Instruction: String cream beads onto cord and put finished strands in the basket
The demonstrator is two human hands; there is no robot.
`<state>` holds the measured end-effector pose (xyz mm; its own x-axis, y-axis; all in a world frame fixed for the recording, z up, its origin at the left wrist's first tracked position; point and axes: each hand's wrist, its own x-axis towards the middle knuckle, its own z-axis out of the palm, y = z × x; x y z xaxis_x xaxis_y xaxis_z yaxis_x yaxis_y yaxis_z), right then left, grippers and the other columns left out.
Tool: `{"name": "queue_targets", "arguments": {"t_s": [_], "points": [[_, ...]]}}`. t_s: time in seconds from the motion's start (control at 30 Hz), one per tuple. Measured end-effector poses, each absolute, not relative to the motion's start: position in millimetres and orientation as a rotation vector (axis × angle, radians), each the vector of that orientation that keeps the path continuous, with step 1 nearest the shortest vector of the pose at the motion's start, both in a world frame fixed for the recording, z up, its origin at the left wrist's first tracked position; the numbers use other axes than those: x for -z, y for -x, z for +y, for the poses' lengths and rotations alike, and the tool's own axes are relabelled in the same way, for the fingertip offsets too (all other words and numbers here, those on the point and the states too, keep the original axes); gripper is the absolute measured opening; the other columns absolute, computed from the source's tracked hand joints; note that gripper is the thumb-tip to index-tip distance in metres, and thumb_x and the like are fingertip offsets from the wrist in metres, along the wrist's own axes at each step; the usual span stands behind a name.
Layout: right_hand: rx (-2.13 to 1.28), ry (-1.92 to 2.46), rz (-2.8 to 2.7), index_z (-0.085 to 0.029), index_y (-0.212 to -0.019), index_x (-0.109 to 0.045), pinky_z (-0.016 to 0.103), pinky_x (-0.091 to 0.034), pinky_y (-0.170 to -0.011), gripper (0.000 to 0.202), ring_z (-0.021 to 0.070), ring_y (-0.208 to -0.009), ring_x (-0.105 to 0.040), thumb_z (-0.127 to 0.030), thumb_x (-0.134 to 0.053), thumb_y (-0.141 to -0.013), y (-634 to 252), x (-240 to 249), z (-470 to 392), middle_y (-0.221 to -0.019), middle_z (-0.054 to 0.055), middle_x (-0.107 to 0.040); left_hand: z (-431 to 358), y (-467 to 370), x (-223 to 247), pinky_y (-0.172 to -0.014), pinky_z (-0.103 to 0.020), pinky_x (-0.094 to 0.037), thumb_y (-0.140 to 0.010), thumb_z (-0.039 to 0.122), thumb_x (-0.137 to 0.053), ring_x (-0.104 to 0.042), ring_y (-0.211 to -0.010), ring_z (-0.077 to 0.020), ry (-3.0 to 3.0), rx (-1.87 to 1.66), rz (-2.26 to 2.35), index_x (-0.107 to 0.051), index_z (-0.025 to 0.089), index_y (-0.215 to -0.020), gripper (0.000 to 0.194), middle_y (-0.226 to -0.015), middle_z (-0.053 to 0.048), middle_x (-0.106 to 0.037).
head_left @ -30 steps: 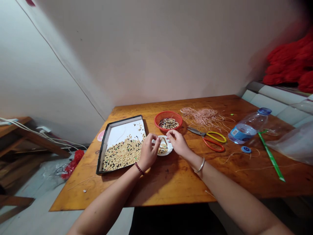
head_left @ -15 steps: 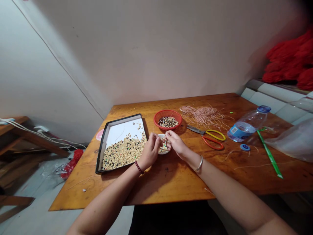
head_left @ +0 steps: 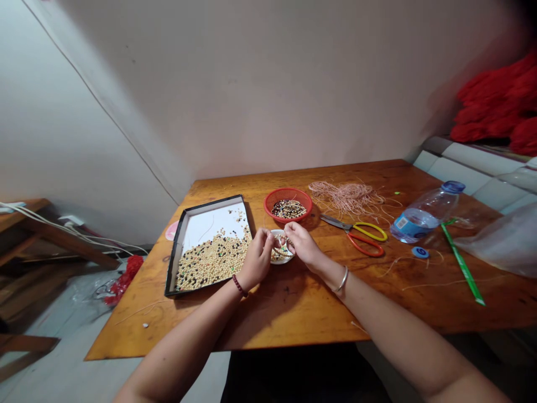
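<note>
Both hands meet over a small white bowl with beads in it. My left hand is closed, fingertips pinching one side of a beaded string. Opposite it, my right hand pinches the other side, and the strand curves between them. The fingers hide parts of the string and the bowl. Left of my left hand lies a black-edged tray with many cream and dark beads. Just behind the hands stands a red plastic basket holding dark and cream beads.
Scissors with yellow and orange handles lie right of the hands. Behind them is a heap of pink cord. Further right are a tilted water bottle, a blue cap, a green strip and a clear plastic bag.
The fingers have shifted very slightly around the beaded string, both hands still pinching over the bowl. The other things on the table have stayed in place.
</note>
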<state>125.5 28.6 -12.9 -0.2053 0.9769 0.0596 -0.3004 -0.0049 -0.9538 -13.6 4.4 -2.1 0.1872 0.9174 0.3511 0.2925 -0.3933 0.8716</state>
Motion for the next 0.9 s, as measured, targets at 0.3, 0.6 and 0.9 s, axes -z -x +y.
{"name": "queue_targets", "arguments": {"t_s": [0.3,0.6,0.9], "points": [[-1.379,0.9,-1.312,-0.022,-0.077,-0.042,0.024,-0.038,-0.043,0.031,0.0111,-0.045,-0.05,-0.052,-0.05,-0.082,-129.3,15.3,29.8,-0.06,-0.002,-0.058,4.0,13.6,1.1,-0.068,-0.027,-0.041,-0.096,0.039,-0.037,-0.054,-0.07,-0.0149,-1.768,-1.2,1.134,-0.044,0.019,-0.085,0.023,-0.076,-0.002,-0.058],[-1.586,0.938,-1.223,-0.021,-0.078,-0.044,0.02,-0.031,-0.038,0.035,0.0102,-0.043,-0.054,-0.053,-0.057,-0.077,-133.9,8.9,31.9,-0.065,-0.003,-0.058,6.4,16.9,3.7,-0.068,-0.026,-0.039,-0.096,0.038,-0.04,-0.049,-0.069,-0.013,-1.731,-1.248,1.093,-0.044,0.019,-0.083,0.023,-0.073,0.001,-0.051],[-1.6,0.899,-1.274,-0.017,-0.08,-0.059,0.022,-0.037,-0.042,0.042,0.0086,-0.046,-0.05,-0.058,-0.06,-0.074,-133.1,7.9,30.9,-0.066,0.0,-0.059,7.0,16.4,-0.3,-0.069,-0.026,-0.039,-0.095,0.037,-0.041,-0.049,-0.07,-0.0125,-1.705,-1.27,1.071,-0.045,0.019,-0.083,0.022,-0.073,0.001,-0.05]]}}
